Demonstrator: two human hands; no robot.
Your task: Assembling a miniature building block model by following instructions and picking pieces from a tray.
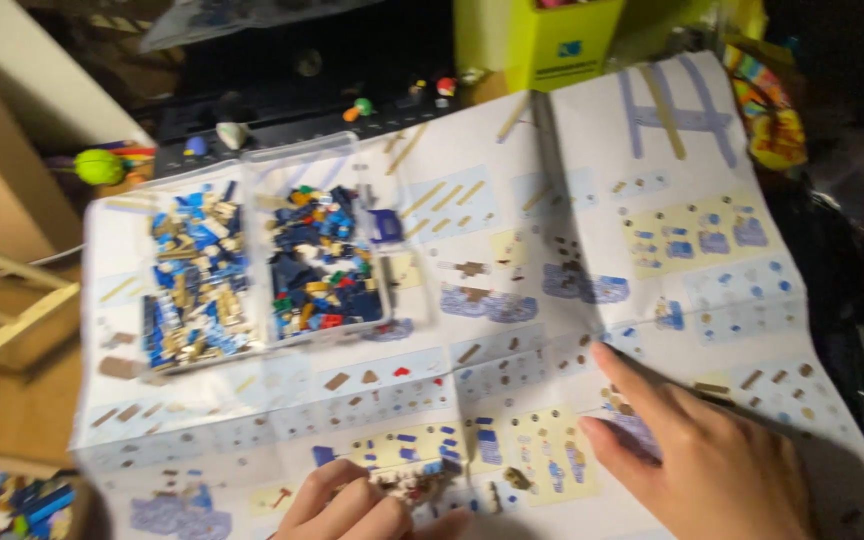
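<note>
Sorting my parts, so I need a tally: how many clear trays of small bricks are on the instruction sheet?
2. The left tray and the right tray sit side by side on the sheet, upper left. Another heap of bricks lies off the sheet, bottom left.

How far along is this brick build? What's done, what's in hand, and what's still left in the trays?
Done: only a small, partly built cluster of tan and blue bricks, held in the left hand. In hand: the right hand rests on the large unfolded paper instruction sheet, index finger pointing at a step. Left: the two clear plastic sorting trays remain heaped with loose blue, tan and dark bricks, so most looks unbuilt.
</note>
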